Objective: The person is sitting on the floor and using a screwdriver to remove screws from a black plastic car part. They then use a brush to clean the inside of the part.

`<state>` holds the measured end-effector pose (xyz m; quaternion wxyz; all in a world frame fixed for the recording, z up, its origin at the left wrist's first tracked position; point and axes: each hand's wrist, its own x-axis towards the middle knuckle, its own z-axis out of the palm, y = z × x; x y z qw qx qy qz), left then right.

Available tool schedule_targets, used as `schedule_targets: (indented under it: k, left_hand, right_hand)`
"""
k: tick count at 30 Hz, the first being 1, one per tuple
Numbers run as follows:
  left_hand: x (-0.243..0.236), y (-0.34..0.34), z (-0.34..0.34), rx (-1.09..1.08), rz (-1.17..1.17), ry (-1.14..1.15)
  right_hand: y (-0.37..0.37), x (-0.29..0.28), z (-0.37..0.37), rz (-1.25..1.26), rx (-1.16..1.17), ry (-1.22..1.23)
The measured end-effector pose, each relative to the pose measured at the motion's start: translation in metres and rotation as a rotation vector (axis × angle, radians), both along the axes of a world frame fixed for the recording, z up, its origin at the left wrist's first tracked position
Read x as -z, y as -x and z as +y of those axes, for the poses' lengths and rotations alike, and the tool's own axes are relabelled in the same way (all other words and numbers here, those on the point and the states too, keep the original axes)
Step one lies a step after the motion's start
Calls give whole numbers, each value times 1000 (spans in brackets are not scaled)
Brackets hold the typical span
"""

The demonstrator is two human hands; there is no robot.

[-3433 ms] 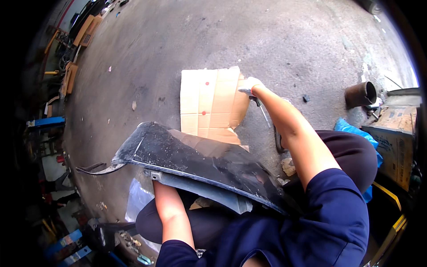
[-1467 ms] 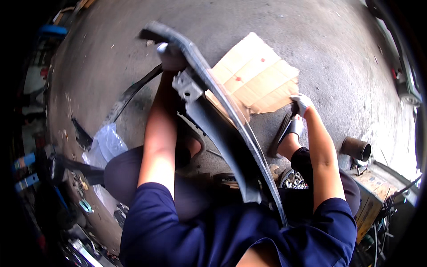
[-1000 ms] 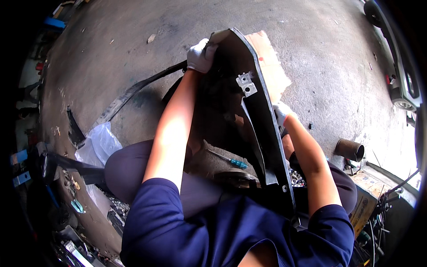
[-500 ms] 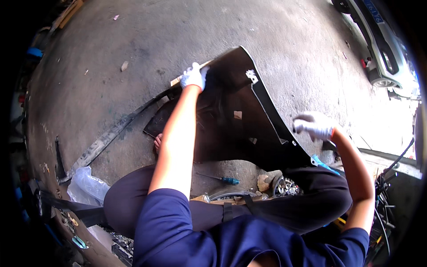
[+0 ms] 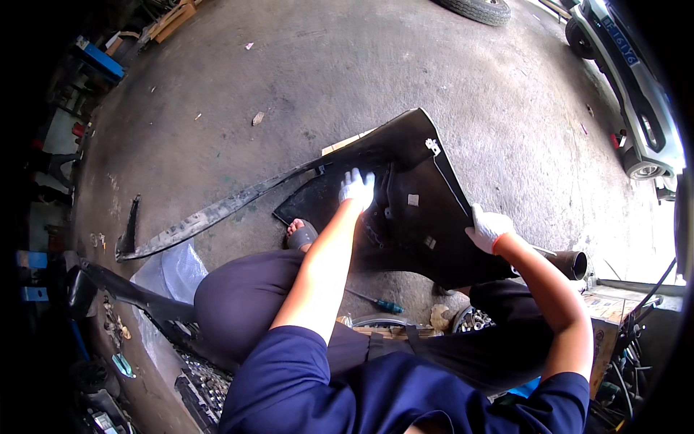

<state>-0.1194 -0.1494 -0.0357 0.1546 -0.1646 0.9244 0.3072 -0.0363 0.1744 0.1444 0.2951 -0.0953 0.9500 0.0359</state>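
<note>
The black bumper panel (image 5: 419, 217) looks like matt plastic, dusty and scuffed, with a small bright metal bracket (image 5: 433, 145) at its upper edge. White knitted cloth gloves cover the left hand (image 5: 357, 188) and the right hand (image 5: 489, 228). The concrete floor (image 5: 361, 65) is rough, grey and stained. The screwdriver (image 5: 377, 304) has a glossy blue-green plastic handle. A clear plastic sheet (image 5: 170, 271) lies crumpled and shiny.

Bare concrete floor (image 5: 405, 65) lies open beyond the bumper panel (image 5: 412, 210); screwdriver (image 5: 379, 304) and parts crowd the knees.
</note>
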Motion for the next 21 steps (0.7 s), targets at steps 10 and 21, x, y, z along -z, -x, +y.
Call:
schedule_targets:
  k: [10,21]
  left_hand:
    - [-29,-30,0,-232,321,-29]
    - [-153,81,-28,320,518,-995]
  right_hand:
    - [-5,-61,-13,-209,-51,227]
    - [-5,-73,-8,-630,-242,664]
